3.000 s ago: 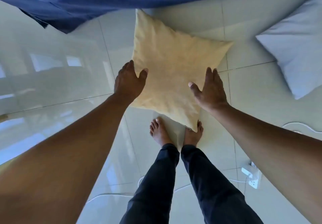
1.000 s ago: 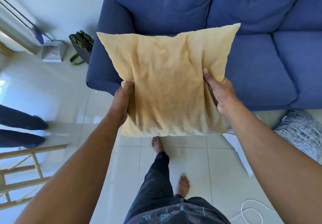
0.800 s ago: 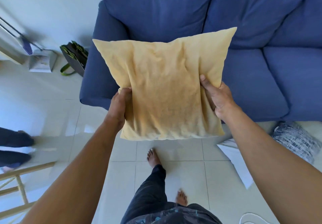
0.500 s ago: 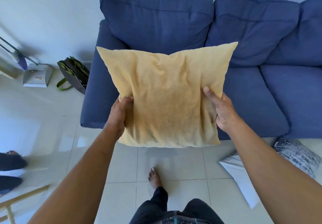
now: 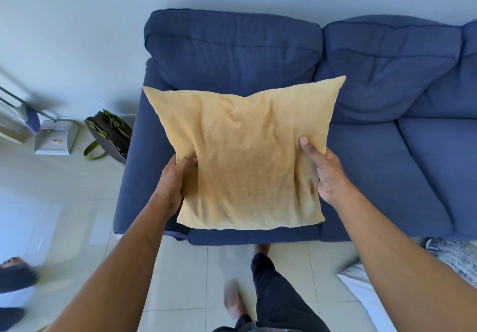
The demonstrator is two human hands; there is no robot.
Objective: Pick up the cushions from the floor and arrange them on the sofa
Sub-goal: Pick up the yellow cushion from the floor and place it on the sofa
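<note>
Both hands grip one yellow cushion (image 5: pixel 247 161) in the centre of the frame: my left hand (image 5: pixel 174 182) pinches its left edge, my right hand (image 5: pixel 325 171) clasps its right edge with the thumb pressed on the front. I hold it upright in the air over the leftmost seat of the blue sofa (image 5: pixel 387 171), which fills the upper and right frame. I see no cushion placed on the sofa yet, so I judge the task barely begun. At the lower right edge, a white cushion (image 5: pixel 361 295) and a grey patterned cushion (image 5: pixel 456 256) lie on the tiled floor (image 5: pixel 77 218), waiting to be lifted.
</note>
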